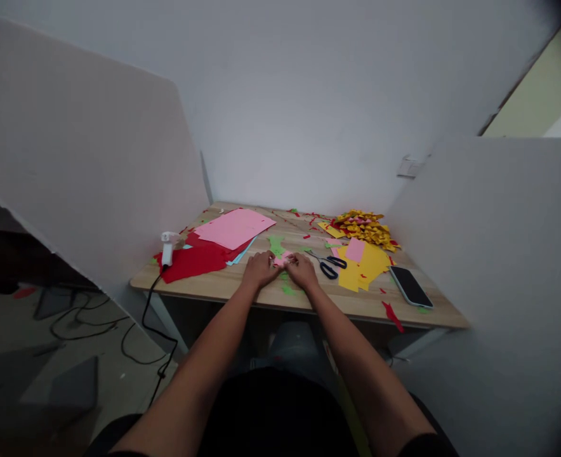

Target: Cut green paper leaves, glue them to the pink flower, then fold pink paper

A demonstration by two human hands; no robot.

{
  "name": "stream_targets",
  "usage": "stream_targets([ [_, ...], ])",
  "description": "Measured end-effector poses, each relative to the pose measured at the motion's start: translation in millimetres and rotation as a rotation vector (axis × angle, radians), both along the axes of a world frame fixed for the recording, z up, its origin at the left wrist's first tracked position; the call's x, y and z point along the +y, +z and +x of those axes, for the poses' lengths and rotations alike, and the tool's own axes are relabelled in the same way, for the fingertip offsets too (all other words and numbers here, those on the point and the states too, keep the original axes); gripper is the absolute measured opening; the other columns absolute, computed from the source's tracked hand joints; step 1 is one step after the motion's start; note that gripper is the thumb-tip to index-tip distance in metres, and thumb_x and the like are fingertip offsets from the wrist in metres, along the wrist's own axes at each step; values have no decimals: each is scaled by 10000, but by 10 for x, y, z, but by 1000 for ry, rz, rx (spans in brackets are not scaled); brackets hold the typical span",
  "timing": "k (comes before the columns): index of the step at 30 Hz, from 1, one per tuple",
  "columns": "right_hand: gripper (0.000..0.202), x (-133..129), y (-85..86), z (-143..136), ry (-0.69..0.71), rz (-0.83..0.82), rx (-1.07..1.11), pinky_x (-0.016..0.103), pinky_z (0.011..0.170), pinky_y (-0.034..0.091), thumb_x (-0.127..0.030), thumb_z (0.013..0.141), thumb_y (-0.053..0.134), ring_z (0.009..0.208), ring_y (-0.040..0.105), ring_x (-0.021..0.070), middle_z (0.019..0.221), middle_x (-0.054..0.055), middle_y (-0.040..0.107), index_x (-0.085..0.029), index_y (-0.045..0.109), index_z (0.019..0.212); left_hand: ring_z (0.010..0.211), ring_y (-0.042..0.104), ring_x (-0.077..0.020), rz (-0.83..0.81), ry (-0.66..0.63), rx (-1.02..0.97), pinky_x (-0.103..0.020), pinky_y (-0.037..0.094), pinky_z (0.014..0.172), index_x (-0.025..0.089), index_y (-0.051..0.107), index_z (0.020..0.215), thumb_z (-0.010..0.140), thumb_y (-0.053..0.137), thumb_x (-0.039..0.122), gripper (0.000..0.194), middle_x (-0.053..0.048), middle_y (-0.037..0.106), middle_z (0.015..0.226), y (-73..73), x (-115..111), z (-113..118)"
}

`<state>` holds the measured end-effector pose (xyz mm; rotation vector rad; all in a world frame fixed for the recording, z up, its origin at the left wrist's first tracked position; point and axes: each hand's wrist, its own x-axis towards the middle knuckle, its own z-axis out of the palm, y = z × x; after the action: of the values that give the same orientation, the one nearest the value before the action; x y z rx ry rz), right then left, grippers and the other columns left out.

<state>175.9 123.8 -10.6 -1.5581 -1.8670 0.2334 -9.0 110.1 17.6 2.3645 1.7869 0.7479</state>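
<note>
Near the middle of the table's front part, a small piece of pink paper (281,259) lies between my two hands. My left hand (260,269) has its fingers closed on the paper's left side. On the other side, the fingers of my right hand (301,269) pinch its right edge. Green paper scraps (276,243) lie just beyond my hands, and another green scrap (289,290) is nearer the front edge. Right of my right hand rest scissors (329,266) with dark handles. My fingers partly hide the pink piece, so its exact shape is unclear.
Pink sheets (237,227) overlap red paper (195,263) at the left, by a white device (167,251) with a black cable. Yellow paper (370,263), a heap of folded yellow pieces (363,228) and a phone (410,287) occupy the right. Partitions (94,133) flank the table.
</note>
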Motion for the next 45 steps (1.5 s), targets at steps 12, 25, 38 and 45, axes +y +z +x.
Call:
stream_targets([
  [12, 318, -96, 85, -78, 29, -30, -130, 393, 964, 460, -422, 908, 662, 1075, 612, 233, 1104, 94, 694, -175, 672, 1108, 1165, 562, -268, 8, -32, 48, -373, 424, 989, 190, 628, 1183, 907, 603, 416, 357, -106, 662, 1205, -40, 43, -14],
  [25, 279, -133, 119, -96, 90, 24, -205, 447, 946, 533, -390, 976, 604, 1065, 641, 212, 1192, 75, 661, -178, 650, 1151, 1189, 586, -253, 34, -45, 35, -483, 469, 1025, 176, 613, 1257, 961, 599, 401, 372, -96, 641, 1257, -50, 55, -33],
  [38, 332, -110, 93, -103, 68, 6, -205, 311, 915, 397, -501, 883, 680, 1036, 568, 222, 1050, 77, 672, -217, 703, 1054, 1185, 585, -253, 38, -26, 29, -496, 486, 1020, 178, 612, 1245, 962, 608, 380, 348, -99, 620, 1270, -105, 112, -8],
  [45, 364, -129, 113, -112, 56, 9, -223, 334, 927, 408, -526, 917, 629, 1041, 567, 230, 1067, 104, 661, -193, 683, 1052, 1143, 604, -241, 33, -57, 38, -486, 492, 1005, 168, 638, 1174, 959, 611, 399, 317, -89, 644, 1212, -129, 104, -37],
])
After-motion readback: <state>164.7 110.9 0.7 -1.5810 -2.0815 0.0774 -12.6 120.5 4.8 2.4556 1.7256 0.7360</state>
